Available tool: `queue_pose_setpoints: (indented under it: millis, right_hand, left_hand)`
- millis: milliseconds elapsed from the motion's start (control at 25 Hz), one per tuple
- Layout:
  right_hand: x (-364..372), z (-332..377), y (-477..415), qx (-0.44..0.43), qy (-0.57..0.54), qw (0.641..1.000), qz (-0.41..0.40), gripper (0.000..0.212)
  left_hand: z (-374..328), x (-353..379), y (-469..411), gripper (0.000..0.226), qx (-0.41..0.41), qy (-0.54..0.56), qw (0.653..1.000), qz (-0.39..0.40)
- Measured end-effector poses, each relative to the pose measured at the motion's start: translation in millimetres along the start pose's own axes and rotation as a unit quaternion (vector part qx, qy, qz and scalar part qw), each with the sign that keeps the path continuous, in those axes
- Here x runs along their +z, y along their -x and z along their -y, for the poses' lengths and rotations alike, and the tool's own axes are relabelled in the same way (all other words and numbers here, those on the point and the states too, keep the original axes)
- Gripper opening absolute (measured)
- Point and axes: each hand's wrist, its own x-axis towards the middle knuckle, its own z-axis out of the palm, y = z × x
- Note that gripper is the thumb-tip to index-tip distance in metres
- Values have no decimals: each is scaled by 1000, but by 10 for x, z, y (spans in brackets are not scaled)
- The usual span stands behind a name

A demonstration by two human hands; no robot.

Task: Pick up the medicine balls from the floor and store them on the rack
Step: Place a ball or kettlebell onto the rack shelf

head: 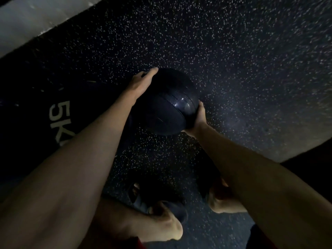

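Observation:
A dark, glossy medicine ball (165,105) sits in the middle of the head view, held between both my hands over the speckled black floor (242,51). My left hand (142,81) lies on its upper left side, fingers following the curve. My right hand (197,119) cups its lower right side, thumb up on the ball and fingers hidden beneath. Whether the ball touches the floor I cannot tell. No rack is in view.
A much larger dark ball (36,108) lettered "5K" fills the left side, close to my left arm. My feet in dark sandals (172,211) stand below the held ball. A pale strip (32,22) borders the floor at the top left.

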Motion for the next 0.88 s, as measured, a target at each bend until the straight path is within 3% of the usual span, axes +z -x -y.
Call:
queue_pose_setpoints:
  millis: [200, 320, 560, 760, 880]
  right_hand:
    - [14, -134, 212, -37, -13, 999, -6, 73]
    - [49, -161, 719, -54, -38, 998, 2, 76]
    - [463, -56, 2524, -106, -13, 994, -8, 65]
    - [976, -97, 4178, -103, 38, 994, -25, 63]
    - [1384, -70, 5100, -101, 93, 991, 4, 65]
  left_hand:
    - [-124, 7, 206, 47, 28, 7, 1000, -3]
    - [-421, -144, 705, 51, 53, -9, 999, -6]
    - [-959, -841, 2283, 52, 54, 46, 997, -25]
    - [-1404, -1705, 3817, 61, 31, 110, 992, -55]
    - [-1698, -2261, 4693, 61, 39, 150, 984, -92]
